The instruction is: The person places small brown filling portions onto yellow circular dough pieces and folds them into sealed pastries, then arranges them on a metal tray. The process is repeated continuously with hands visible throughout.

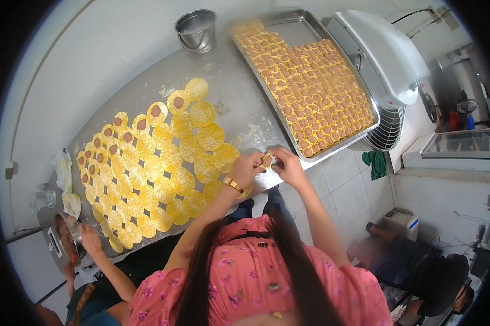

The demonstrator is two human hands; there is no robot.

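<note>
Between my fingertips, over the table's front edge, is a small open-topped dumpling (267, 161) with a yellow wrapper pleated around brown meat filling. My left hand (245, 170), with a gold watch at the wrist, pinches it from the left. From the right, my right hand (288, 167) closes its fingers on the same dumpling. Round yellow wrappers (171, 157), dusted with flour, lie in rows to the left on the steel table (239, 111). Dabs of meat filling (156, 111) sit on several of the far and left ones. Finished dumplings (321, 92) fill most of a metal tray (305, 24) at the right.
A metal bucket (196, 32) stands at the back. A white mixer (383, 57) with a wire guard is beside the tray. At lower left, a co-worker's hand (90, 239) is at a bowl of meat (66, 239). Another person (435, 277) is at lower right.
</note>
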